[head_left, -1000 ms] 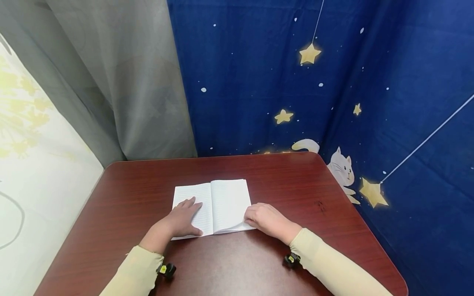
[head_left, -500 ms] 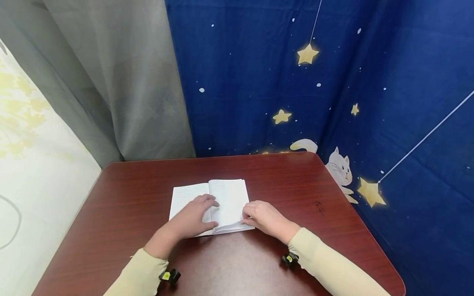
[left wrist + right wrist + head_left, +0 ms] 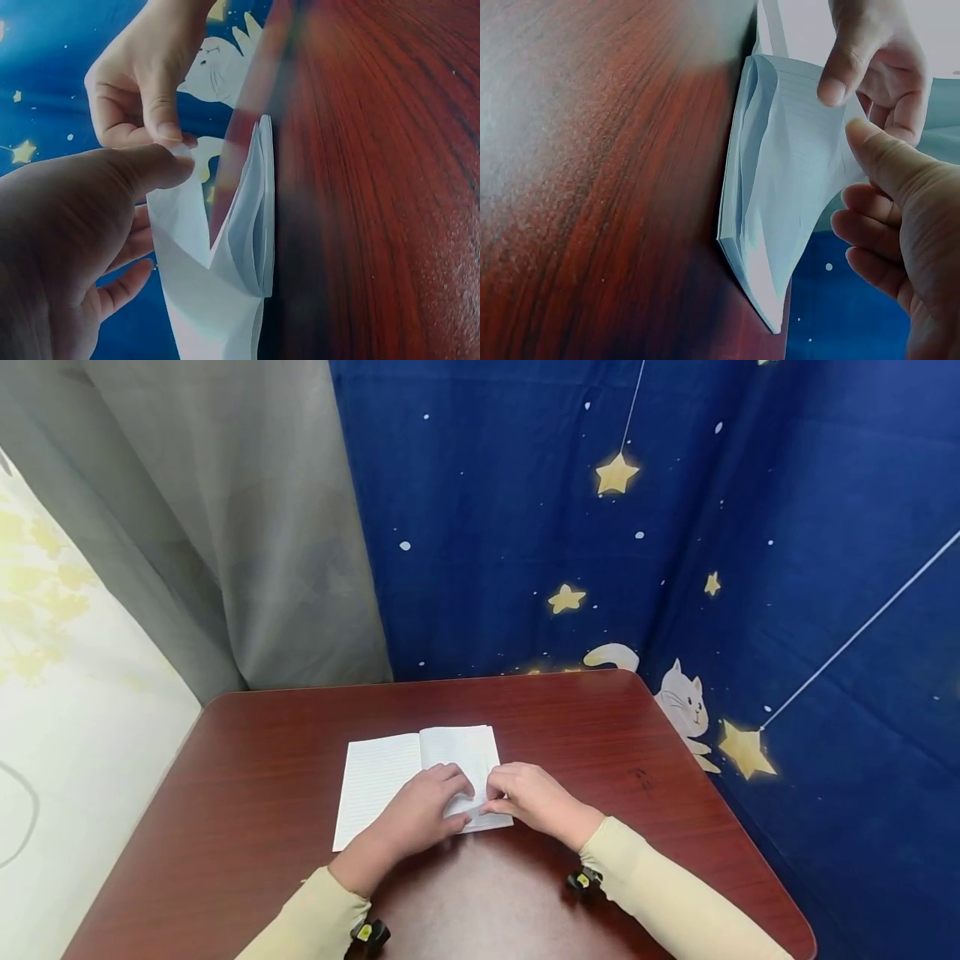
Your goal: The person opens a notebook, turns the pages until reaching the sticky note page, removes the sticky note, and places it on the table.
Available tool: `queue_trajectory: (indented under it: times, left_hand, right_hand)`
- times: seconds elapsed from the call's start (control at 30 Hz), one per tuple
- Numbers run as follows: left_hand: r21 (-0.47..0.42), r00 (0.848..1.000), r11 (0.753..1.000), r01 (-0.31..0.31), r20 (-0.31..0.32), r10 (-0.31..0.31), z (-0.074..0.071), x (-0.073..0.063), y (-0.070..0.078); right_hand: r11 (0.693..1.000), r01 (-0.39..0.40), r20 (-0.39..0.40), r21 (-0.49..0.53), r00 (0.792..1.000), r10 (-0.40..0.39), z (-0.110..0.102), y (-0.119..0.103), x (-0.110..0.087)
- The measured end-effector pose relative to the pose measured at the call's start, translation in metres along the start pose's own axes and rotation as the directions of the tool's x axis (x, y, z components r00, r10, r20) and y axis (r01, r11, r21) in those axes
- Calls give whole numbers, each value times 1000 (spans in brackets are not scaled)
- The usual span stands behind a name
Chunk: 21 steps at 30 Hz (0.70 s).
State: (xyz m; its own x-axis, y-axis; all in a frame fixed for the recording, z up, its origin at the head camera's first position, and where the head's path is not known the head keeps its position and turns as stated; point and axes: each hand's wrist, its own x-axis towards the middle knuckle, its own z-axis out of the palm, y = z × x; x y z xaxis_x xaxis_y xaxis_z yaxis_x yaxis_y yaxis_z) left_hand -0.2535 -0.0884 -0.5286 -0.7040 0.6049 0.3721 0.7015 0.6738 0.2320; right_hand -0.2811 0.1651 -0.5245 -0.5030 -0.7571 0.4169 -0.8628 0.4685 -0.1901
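An open notebook (image 3: 375, 781) with ruled white pages lies on the table. One page (image 3: 802, 142) of its right half is raised and bends up from the front edge. My right hand (image 3: 536, 797) pinches that page at its outer corner between thumb and fingers. Close beside it, my left hand (image 3: 420, 810) reaches across the notebook, its thumb on one face of the same page and its fingers behind. In the left wrist view the two thumbs nearly meet at the page's edge. The remaining leaves (image 3: 259, 217) stay stacked below the raised one.
The notebook rests on a reddish-brown wooden table (image 3: 285, 727) with rounded corners. Behind it hang a grey curtain (image 3: 292, 552) and a blue curtain (image 3: 495, 527) printed with stars and a cat. A white panel (image 3: 67, 735) borders the left side.
My left hand has left the notebook's left page and moved right across the spine to the raised page, near my right hand. The right hand keeps its pinch at the page corner.
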Motion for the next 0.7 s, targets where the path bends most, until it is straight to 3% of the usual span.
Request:
queue_trajectory:
  times: [0.23,0.43,0.57,0.7]
  left_hand:
    - [23,992,998,-54,-114,56,3,4,4]
    - [30,990,998,-54,-127,58,6,6,6]
    - [35,992,999,-26,-122,30,7,7,7]
    - [10,991,999,42,-124,-40,5,6,9]
  right_hand:
    - [1000,31,-16,3,999,-31,-1,-1,4]
    - [998,63,-50,-2,997,-63,-4,0,3]
    - [998,64,-63,-6,996,-64,-6,1,2]
    - [1000,12,-91,-2,996,-12,-7,3,1]
